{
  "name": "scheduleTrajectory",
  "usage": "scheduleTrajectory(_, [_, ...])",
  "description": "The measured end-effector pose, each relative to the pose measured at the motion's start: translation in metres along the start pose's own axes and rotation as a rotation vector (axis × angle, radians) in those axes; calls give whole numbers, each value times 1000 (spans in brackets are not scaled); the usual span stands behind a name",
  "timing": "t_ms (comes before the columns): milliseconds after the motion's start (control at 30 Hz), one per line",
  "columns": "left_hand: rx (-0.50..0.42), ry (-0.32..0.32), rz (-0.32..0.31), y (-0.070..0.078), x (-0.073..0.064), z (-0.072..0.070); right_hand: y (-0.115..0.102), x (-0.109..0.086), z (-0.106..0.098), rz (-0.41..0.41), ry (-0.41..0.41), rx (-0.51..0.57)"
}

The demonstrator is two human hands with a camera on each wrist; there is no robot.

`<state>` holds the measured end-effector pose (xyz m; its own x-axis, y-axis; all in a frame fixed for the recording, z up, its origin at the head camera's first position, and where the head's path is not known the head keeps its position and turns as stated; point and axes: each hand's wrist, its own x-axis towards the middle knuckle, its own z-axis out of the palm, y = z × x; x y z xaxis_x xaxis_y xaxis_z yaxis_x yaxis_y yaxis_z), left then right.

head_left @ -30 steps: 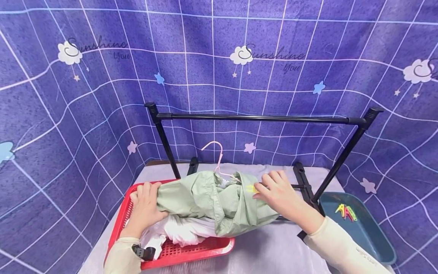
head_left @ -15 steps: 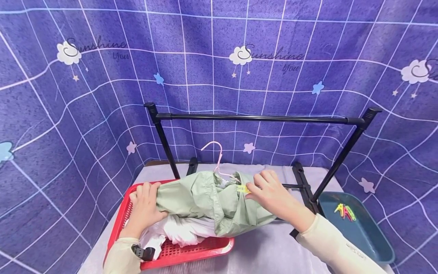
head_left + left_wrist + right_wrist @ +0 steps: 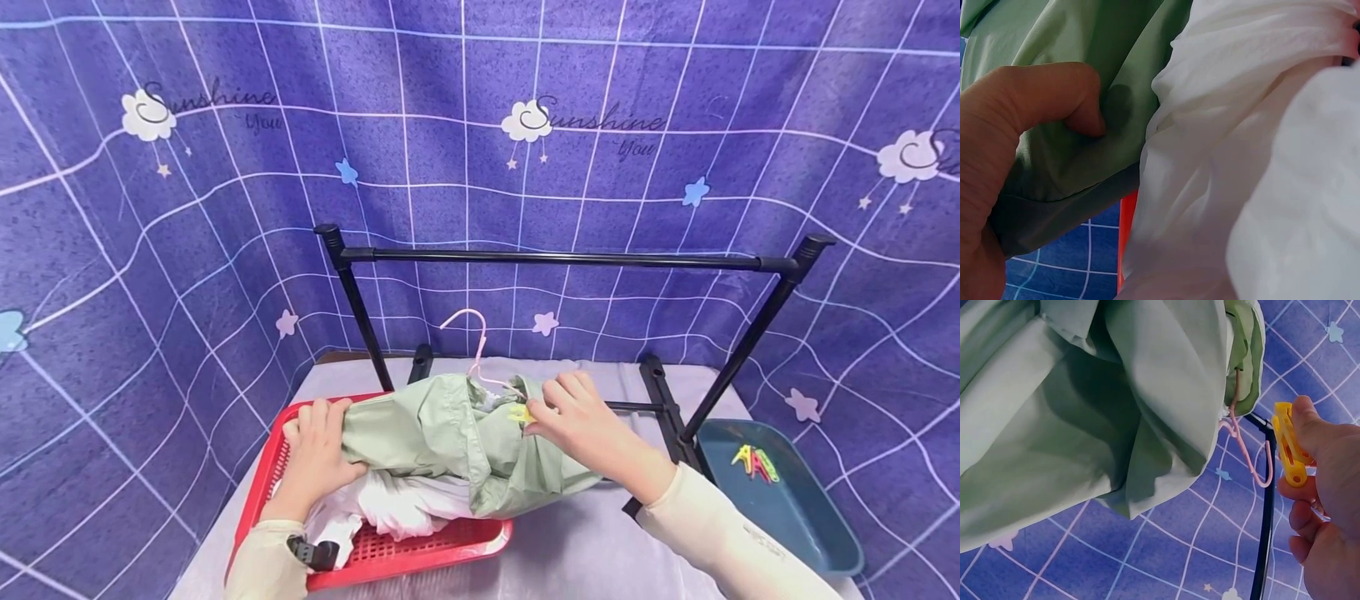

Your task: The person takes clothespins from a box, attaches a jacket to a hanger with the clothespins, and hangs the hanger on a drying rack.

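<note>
One pale surface before a purple curtain bears one rack and one basket, left fingers gripping one green garment partly above the basket, right fingers pinching one yellow clip.

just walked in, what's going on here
Someone is handling a pale green garment with a pink hanger in its opening. The left grip holds one end over the red basket of white fabric; the right grip pinches a yellow clip, not yet fastened to the garment. The hanger is off the black rack, and more clips lie in the blue tray.
</note>
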<state>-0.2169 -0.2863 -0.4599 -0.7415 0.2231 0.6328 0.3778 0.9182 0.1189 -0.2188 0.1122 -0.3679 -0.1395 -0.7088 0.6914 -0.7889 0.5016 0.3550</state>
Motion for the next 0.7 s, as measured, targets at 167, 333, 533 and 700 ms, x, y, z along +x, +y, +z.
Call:
scheduleTrajectory(167, [-7, 5, 1, -1, 1, 1, 1, 4, 1, -2, -2, -4])
scheduleTrajectory(333, [-10, 3, -2, -2, 1, 2, 1, 8, 2, -5, 9, -3])
scheduleTrajectory(533, [-14, -4, -5, -1, 1, 2, 1, 15, 5, -32, 60, -20])
scheduleTrajectory(700, [-15, 1, -1, -1, 0, 2, 2, 19, 6, -38, 69, -21])
